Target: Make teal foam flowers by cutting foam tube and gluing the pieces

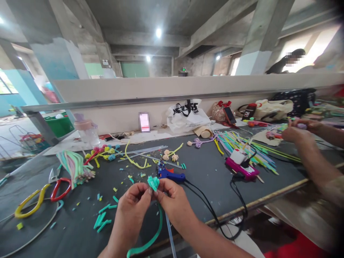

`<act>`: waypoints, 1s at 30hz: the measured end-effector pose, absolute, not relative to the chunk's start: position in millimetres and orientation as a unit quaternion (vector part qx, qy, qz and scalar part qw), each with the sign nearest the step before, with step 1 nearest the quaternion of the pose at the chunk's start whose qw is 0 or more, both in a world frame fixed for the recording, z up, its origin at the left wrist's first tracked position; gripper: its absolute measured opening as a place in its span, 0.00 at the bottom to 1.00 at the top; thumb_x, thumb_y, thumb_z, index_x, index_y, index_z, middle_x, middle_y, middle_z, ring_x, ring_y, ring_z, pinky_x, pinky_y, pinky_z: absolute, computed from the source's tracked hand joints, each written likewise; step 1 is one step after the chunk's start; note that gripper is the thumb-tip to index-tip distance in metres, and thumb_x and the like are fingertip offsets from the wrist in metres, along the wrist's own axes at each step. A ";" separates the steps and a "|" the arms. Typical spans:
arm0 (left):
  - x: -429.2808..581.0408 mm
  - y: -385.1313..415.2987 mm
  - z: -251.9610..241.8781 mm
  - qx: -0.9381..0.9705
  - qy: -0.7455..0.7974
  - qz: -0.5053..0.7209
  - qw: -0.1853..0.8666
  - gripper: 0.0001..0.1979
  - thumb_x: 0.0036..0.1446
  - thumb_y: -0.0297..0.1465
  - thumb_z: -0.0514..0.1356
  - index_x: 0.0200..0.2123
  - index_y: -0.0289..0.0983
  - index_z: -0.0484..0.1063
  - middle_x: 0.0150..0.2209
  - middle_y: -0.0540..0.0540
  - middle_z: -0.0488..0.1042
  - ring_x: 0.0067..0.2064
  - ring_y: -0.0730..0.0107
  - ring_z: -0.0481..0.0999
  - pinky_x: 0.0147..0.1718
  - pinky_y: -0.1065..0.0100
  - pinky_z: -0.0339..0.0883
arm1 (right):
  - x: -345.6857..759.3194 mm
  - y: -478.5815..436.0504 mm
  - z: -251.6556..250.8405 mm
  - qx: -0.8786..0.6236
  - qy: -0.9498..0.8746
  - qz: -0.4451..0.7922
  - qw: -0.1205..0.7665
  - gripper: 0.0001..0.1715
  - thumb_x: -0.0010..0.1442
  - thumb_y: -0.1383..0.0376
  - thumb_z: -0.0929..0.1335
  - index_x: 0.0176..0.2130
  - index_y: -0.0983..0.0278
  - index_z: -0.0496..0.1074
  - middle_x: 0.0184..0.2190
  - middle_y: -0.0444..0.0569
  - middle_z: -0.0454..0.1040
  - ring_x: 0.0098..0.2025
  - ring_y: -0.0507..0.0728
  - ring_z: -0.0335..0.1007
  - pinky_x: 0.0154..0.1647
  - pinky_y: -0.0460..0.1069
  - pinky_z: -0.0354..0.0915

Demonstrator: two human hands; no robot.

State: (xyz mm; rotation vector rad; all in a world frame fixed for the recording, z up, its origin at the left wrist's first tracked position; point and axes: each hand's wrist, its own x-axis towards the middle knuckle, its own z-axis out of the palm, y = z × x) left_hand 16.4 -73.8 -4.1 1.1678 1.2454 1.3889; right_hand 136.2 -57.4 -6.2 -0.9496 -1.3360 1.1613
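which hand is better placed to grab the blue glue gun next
Probably the right hand: the blue glue gun lies just beyond its fingers, farther from the left hand. Both hands grip the teal cluster, so the left would need to hold that alone.

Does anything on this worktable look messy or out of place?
Only untidiness: loose green pieces and yellow scraps lie scattered left of the left hand, looking messy compared with the bundled strips. Nothing looks clearly damaged or spilled.
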 end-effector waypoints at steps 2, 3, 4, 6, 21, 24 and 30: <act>17.5 -76.7 -3.5 0.439 0.472 0.579 0.499 0.09 0.48 0.36 0.63 0.25 0.35 0.71 0.23 0.51 0.73 0.28 0.72 0.71 0.31 0.74 0.65 | 136.1 -59.1 -2.7 -0.369 -0.559 0.518 0.532 0.09 0.49 0.60 0.71 0.27 0.65 0.73 0.21 0.41 0.69 0.26 0.51 0.63 0.31 0.45 0.62; 17.0 -77.8 -3.3 0.433 0.460 0.582 0.512 0.09 0.48 0.35 0.63 0.25 0.35 0.71 0.23 0.51 0.73 0.28 0.73 0.70 0.30 0.74 0.65 | 136.2 -59.8 -0.5 -0.355 -0.560 0.531 0.528 0.10 0.48 0.59 0.71 0.27 0.64 0.73 0.21 0.41 0.70 0.26 0.51 0.64 0.31 0.45 0.62; 16.0 -78.9 -3.2 0.430 0.452 0.584 0.520 0.09 0.48 0.35 0.64 0.25 0.35 0.71 0.23 0.51 0.72 0.28 0.73 0.70 0.30 0.74 0.65 | 136.5 -60.3 1.7 -0.344 -0.562 0.540 0.524 0.11 0.48 0.58 0.72 0.27 0.64 0.74 0.20 0.40 0.70 0.26 0.51 0.64 0.31 0.45 0.63; 13.0 -80.6 -3.5 0.426 0.450 0.585 0.524 0.09 0.48 0.34 0.64 0.25 0.34 0.71 0.23 0.51 0.73 0.28 0.74 0.70 0.31 0.74 0.64 | 136.9 -61.1 4.9 -0.334 -0.565 0.548 0.519 0.12 0.47 0.57 0.73 0.26 0.64 0.74 0.20 0.40 0.70 0.25 0.50 0.64 0.31 0.45 0.63; -1.5 -85.0 -7.3 0.344 0.373 0.625 0.594 0.15 0.40 0.31 0.70 0.22 0.35 0.65 0.21 0.54 0.69 0.24 0.79 0.66 0.25 0.76 0.62 | 135.4 -63.5 1.5 -0.284 -0.578 0.615 0.455 0.15 0.46 0.56 0.74 0.34 0.62 0.78 0.27 0.43 0.74 0.32 0.52 0.67 0.39 0.47 0.62; -7.3 -86.7 -5.1 0.371 0.366 0.618 0.589 0.15 0.40 0.29 0.70 0.23 0.36 0.64 0.22 0.55 0.68 0.24 0.78 0.67 0.26 0.75 0.63 | 134.5 -65.0 0.5 -0.249 -0.556 0.665 0.431 0.16 0.45 0.57 0.75 0.34 0.62 0.77 0.28 0.42 0.75 0.32 0.51 0.68 0.40 0.47 0.62; -14.5 -89.3 -8.3 0.431 0.387 0.593 0.560 0.15 0.39 0.31 0.71 0.23 0.35 0.65 0.23 0.54 0.67 0.25 0.78 0.65 0.25 0.77 0.61 | 137.7 -65.5 -1.1 -0.292 -0.530 0.672 0.427 0.15 0.39 0.59 0.77 0.28 0.63 0.76 0.24 0.40 0.73 0.27 0.48 0.64 0.34 0.45 0.61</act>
